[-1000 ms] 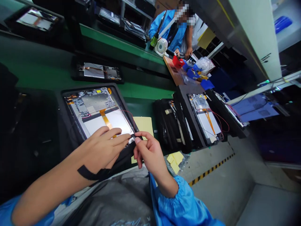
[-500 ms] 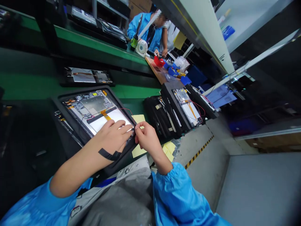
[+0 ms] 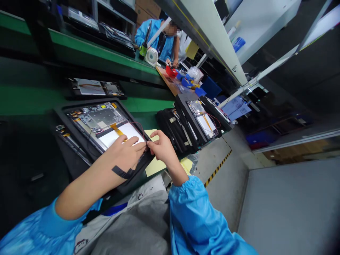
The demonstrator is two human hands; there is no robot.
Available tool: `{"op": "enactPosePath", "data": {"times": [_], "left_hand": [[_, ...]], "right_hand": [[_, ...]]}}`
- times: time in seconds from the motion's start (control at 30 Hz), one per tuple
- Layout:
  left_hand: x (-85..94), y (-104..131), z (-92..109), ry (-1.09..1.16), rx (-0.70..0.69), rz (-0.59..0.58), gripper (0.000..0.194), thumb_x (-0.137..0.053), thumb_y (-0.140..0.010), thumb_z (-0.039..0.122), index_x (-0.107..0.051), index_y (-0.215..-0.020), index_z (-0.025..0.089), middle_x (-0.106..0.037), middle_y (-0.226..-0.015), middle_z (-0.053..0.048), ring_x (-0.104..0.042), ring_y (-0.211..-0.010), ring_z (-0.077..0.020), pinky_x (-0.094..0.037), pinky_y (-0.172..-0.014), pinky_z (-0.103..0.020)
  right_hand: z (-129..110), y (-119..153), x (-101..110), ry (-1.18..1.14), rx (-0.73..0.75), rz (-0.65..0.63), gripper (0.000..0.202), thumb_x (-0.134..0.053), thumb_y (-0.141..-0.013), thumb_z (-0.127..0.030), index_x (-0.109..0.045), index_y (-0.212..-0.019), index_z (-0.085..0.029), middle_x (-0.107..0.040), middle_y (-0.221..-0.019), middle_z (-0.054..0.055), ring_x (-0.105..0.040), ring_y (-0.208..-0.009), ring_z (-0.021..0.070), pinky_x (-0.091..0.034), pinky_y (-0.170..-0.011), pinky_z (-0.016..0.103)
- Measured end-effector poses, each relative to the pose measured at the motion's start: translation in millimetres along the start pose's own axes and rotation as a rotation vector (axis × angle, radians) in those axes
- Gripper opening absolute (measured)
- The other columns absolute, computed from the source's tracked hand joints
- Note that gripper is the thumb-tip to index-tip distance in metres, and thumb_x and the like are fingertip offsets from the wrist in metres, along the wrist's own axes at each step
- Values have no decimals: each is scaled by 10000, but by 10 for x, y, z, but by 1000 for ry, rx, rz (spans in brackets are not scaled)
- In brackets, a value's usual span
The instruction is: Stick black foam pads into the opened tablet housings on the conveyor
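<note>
The tablet [image 3: 99, 118] lies in its tray [image 3: 60, 109] beneath the person's left fingers [image 3: 132, 141] — another tablet [image 3: 205, 122] to their right, a fan [image 3: 152, 56] far beyond.

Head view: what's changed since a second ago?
The camera has swung, so the black trays sit further left and higher in frame. The right hand appears to have lifted its index finger off the thumb tip; anything let go is too small to tell. Same: left hand on the opened device, black strip on that wrist.

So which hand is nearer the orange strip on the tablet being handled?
Left: left hand at the near end of the strip; right hand farther off, by the tray's edge.
</note>
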State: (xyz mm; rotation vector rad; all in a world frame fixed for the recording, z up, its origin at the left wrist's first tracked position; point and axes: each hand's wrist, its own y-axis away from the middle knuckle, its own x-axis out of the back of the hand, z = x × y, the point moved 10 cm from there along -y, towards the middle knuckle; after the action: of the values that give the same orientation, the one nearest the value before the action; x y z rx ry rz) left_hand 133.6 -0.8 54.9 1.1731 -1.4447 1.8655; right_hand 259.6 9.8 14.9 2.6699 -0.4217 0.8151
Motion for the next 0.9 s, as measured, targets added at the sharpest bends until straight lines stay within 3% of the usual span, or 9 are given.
{"op": "enactPosePath", "data": {"times": [0.13, 0.27, 0.33, 0.47, 0.57, 0.73, 0.9], "left_hand": [[48, 42, 1, -45, -16, 52, 290, -504, -858, 54, -728, -1000, 171, -742, -1069, -93, -607, -983, -294, -398, -793, -450], [81, 109, -32, -83, 8, 69, 331, -528, -848, 52, -736, -1070, 181, -725, -1137, -113, -603, -1025, -312, -416, -817, -445], [83, 128, -49, -88, 32, 63, 340, -540, -838, 45, -737, -1078, 184, -716, -1149, -117, -599, -1038, -320, -425, -832, -448], [86, 137, -49, -104, 25, 93, 335, -541, -834, 47, -739, -1062, 189, -712, -1142, -113, -597, -1027, -318, -429, -835, -445], [81, 141, -39, -135, -10, 125, 322, -530, -861, 71, -735, -1075, 196, -713, -1126, -108, -598, -1010, -307, -424, -818, -429], [105, 153, -26, -146, 3, 158, 325, -515, -866, 72, -741, -1066, 191, -724, -1101, -103, -603, -1004, -299, -424, -827, -430], [131, 159, 0, -129, 25, 135, 335, -521, -872, 84, -745, -1102, 180, -723, -1133, -113, -599, -1048, -303, -433, -875, -446]], "right_hand": [[-65, 90, 53, 39, 131, 39, 40, -595, -875, -185, -603, -896, -218, -518, -497, -88, -470, -466, 104, -343, -485, 193], [-256, 385, 92, 126, 473, 90, 231, -524, -965, -266, -718, -1068, -194, -740, -820, 44, -615, -650, 151, -452, -611, 257], [-281, 472, 104, 138, 554, 99, 280, -499, -978, -256, -741, -1102, -187, -774, -977, 86, -653, -713, 162, -481, -644, 269], [-238, 405, 161, 92, 485, 124, 285, -559, -958, -298, -740, -1134, -166, -687, -746, 24, -556, -573, 127, -439, -570, 248], [-171, 271, 170, 41, 334, 99, 223, -635, -900, -342, -742, -978, -163, -554, -602, -35, -495, -526, 110, -379, -528, 235], [-84, 140, 107, -90, 126, -51, 187, -668, -847, -347, -688, -803, -166, -505, -563, -57, -445, -515, 97, -319, -495, 220], [-59, 121, 78, -173, 48, -143, 140, -655, -828, -311, -638, -775, -183, -476, -567, -73, -419, -513, 92, -331, -504, 216]]}}
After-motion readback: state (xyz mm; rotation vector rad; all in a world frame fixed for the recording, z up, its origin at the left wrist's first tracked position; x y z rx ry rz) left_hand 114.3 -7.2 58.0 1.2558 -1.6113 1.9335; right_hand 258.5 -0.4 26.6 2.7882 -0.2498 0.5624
